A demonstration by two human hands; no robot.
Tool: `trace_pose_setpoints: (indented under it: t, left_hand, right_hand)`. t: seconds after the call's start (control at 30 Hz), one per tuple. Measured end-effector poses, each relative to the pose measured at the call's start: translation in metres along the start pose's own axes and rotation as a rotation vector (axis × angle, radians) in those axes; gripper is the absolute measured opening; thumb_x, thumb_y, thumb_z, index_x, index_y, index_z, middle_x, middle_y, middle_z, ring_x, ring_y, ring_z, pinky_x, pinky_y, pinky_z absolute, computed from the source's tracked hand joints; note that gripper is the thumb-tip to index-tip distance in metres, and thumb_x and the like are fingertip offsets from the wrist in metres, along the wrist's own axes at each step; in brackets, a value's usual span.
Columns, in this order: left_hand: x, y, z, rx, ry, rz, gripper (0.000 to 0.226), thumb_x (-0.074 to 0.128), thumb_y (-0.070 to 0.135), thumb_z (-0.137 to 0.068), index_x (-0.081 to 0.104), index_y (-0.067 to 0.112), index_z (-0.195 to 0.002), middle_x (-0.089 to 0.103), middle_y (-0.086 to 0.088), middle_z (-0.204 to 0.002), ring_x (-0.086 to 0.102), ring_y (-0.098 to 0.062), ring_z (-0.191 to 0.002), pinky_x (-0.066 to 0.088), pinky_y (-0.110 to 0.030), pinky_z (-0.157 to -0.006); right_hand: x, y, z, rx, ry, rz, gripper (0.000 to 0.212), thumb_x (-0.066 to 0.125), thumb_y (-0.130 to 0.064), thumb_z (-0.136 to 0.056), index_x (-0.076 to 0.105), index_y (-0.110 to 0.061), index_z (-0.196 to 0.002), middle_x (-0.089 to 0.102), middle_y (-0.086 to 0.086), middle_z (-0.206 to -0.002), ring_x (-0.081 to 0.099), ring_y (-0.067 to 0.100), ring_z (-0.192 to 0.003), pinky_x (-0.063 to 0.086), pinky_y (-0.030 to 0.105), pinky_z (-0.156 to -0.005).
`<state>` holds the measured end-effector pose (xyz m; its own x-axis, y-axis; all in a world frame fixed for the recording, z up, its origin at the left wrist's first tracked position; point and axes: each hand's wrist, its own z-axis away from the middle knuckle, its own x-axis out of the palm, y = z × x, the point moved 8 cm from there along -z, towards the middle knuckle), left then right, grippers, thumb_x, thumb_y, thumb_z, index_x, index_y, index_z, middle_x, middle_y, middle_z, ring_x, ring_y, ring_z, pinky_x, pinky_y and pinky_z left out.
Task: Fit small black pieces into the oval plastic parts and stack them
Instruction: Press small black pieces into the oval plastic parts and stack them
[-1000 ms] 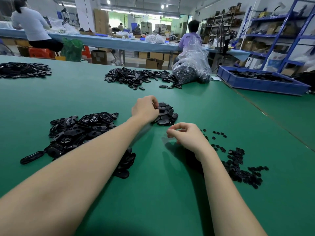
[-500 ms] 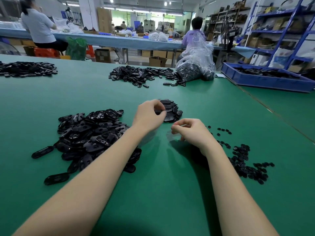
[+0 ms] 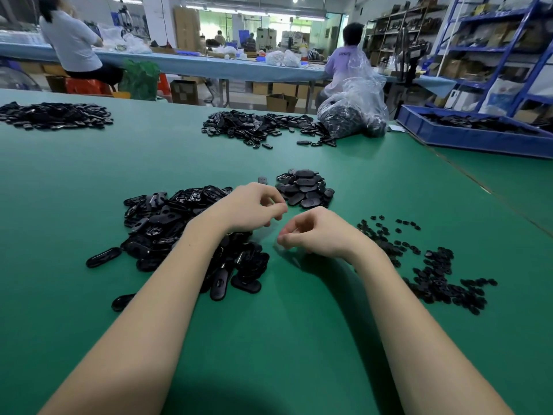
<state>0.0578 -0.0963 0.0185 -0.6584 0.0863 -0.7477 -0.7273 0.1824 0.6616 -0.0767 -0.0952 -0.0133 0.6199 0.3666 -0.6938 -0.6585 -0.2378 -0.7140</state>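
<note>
Black oval plastic parts (image 3: 179, 223) lie heaped under the left hand (image 3: 254, 208); stacked ones (image 3: 303, 188) sit just beyond its fingertips. Small black pieces (image 3: 431, 271) are scattered outward of the right hand (image 3: 317, 232). Both hands' fingers curl loosely, apparently holding nothing. Likely between cycles: next, pick one oval and one piece.

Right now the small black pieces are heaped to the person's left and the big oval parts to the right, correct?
Not quite: the sides are swapped. The head view shows the small black pieces scattered to the person's right, beside the right hand, and the oval parts heaped to the left, under the left hand.
</note>
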Motion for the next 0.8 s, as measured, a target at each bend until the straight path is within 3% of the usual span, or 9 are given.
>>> trace_pose_setpoints:
  t: [0.17, 0.4, 0.53, 0.67, 0.8]
  left_hand:
    - [0.002, -0.006, -0.001, -0.017, -0.017, 0.049, 0.015, 0.056, 0.035, -0.096, 0.069, 0.03, -0.092, 0.075, 0.015, -0.086, 0.072, -0.009, -0.077, 0.056, -0.032, -0.083]
    - [0.006, -0.01, -0.004, -0.005, -0.02, 0.029, 0.014, 0.059, 0.036, -0.095, 0.07, 0.029, -0.091, 0.074, 0.017, -0.078, 0.072, -0.007, -0.076, 0.057, -0.035, -0.085]
    - [0.006, -0.007, -0.003, -0.015, -0.023, 0.027, 0.015, 0.056, 0.036, -0.095, 0.07, 0.031, -0.091, 0.072, 0.019, -0.077, 0.072, -0.009, -0.078, 0.058, -0.032, -0.079]
    - [0.015, 0.003, 0.0, -0.024, -0.079, 0.132, 0.018, 0.054, 0.035, -0.097, 0.07, 0.027, -0.098, 0.075, 0.013, -0.09, 0.072, -0.013, -0.084, 0.051, -0.023, -0.063]
    - [0.04, 0.014, 0.004, -0.065, -0.233, 0.372, 0.023, 0.05, 0.034, -0.104, 0.069, 0.02, -0.106, 0.077, 0.002, -0.101, 0.069, -0.01, -0.079, 0.05, -0.021, -0.064]
  right_hand:
    - [0.022, -0.012, 0.0, 0.002, -0.095, 0.074, 0.026, 0.087, -0.048, -0.073, 0.08, -0.026, -0.085, 0.067, -0.016, -0.069, 0.059, 0.0, -0.069, 0.044, 0.021, -0.069]
    - [0.023, -0.015, 0.003, -0.007, -0.12, -0.078, 0.011, 0.085, -0.027, -0.081, 0.078, -0.019, -0.083, 0.069, -0.011, -0.072, 0.057, 0.004, -0.07, 0.046, 0.024, -0.075]
    - [0.005, -0.009, 0.011, 0.006, -0.13, -0.181, 0.006, 0.08, -0.022, -0.085, 0.075, -0.019, -0.086, 0.065, -0.007, -0.071, 0.05, 0.007, -0.057, 0.037, 0.018, -0.054]
    - [-0.027, 0.008, 0.016, 0.024, 0.003, -0.189, 0.006, 0.079, -0.025, -0.086, 0.074, -0.024, -0.085, 0.065, -0.008, -0.07, 0.049, 0.009, -0.055, 0.034, 0.021, -0.05]
    - [-0.054, 0.022, 0.021, 0.019, 0.205, -0.316, 0.006, 0.079, -0.021, -0.088, 0.073, -0.022, -0.088, 0.068, -0.009, -0.07, 0.05, 0.008, -0.053, 0.036, 0.015, -0.046]
